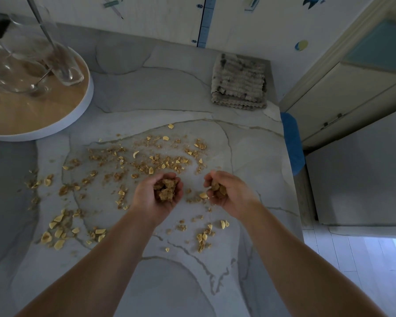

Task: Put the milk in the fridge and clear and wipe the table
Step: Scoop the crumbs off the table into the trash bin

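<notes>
- Head view: the left grip (pixel 157 199), cupped palm-up near centre, holds a lumpy brown cereal clump (pixel 166 191).
- The right grip (pixel 230 195), at its 3 o'clock, curls round a smaller clump (pixel 217 188).
- Pale flakes and gritty crumbs (pixel 123 161) scatter over the veined marble counter (pixel 169 92), mostly from 9 to 12 o'clock.
- A folded ribbed cloth (pixel 238 82) lies at 1 o'clock.
- A round white-rimmed tray (pixel 43 133) bearing clear glassware (pixel 64 65) sits at 10 o'clock.

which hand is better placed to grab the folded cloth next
Right, probably: the cloth lies far right, nearer the right hand, which holds fewer crumbs than the cupped left hand.
</notes>
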A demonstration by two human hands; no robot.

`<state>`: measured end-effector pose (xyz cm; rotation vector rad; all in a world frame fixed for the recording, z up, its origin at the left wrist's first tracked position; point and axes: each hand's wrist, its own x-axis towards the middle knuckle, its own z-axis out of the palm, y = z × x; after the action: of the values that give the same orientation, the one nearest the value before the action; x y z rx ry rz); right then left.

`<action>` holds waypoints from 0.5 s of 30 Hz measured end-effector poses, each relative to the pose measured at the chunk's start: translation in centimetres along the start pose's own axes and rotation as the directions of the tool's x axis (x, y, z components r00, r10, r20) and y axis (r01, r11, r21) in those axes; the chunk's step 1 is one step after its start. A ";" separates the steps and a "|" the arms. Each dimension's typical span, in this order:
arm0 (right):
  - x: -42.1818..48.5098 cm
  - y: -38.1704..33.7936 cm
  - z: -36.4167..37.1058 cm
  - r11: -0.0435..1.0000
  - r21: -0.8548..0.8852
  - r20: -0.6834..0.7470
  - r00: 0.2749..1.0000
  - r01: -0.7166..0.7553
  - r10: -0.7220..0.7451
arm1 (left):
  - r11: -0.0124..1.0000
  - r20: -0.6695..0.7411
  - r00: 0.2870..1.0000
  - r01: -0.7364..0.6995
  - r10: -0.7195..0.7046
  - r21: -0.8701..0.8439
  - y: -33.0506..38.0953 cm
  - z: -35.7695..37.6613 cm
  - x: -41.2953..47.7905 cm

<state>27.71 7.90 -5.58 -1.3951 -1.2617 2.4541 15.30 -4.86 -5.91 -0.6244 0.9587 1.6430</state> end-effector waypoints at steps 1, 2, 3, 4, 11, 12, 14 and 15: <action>0.6 -0.6 0.4 0.999 -0.036 -0.048 0.999 0.005 -0.007 | 1.000 0.000 1.000 -0.013 0.013 -0.004 0.3 0.3 0.1; 1.0 -1.2 0.7 0.998 -0.059 -0.099 0.995 0.004 -0.010 | 1.000 -0.004 1.000 -0.021 0.021 -0.008 0.5 0.5 0.2; 1.8 -1.9 1.1 0.995 -0.098 -0.151 0.988 0.007 -0.022 | 0.999 -0.010 1.000 -0.028 0.028 -0.015 0.8 0.7 0.4; 2.6 -2.6 1.4 0.986 -0.168 -0.203 0.978 0.013 -0.048 | 0.999 -0.016 0.999 -0.031 0.030 -0.026 1.1 0.8 0.6; 7.6 -4.9 1.8 0.334 -0.941 -0.129 0.864 0.048 -0.486 | 0.997 -0.039 0.999 0.001 -0.004 -0.072 2.3 1.2 1.5; 8.1 -4.9 1.9 0.209 -0.978 -0.089 0.872 0.016 -0.481 | 0.997 -0.034 0.999 0.001 -0.004 -0.077 2.4 1.1 1.6; 9.0 -4.7 2.1 0.048 -0.998 -0.049 0.880 -0.029 -0.473 | 0.996 -0.019 1.000 0.002 -0.004 -0.087 2.4 0.7 1.7; 9.1 -4.7 2.1 0.018 -0.999 -0.040 0.877 -0.035 -0.479 | 0.995 -0.008 1.000 0.007 -0.007 -0.095 2.2 0.6 1.7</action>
<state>19.23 13.40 -8.23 -1.3672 -2.9591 0.5947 12.72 -3.72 -6.31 -0.6988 0.8872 1.6887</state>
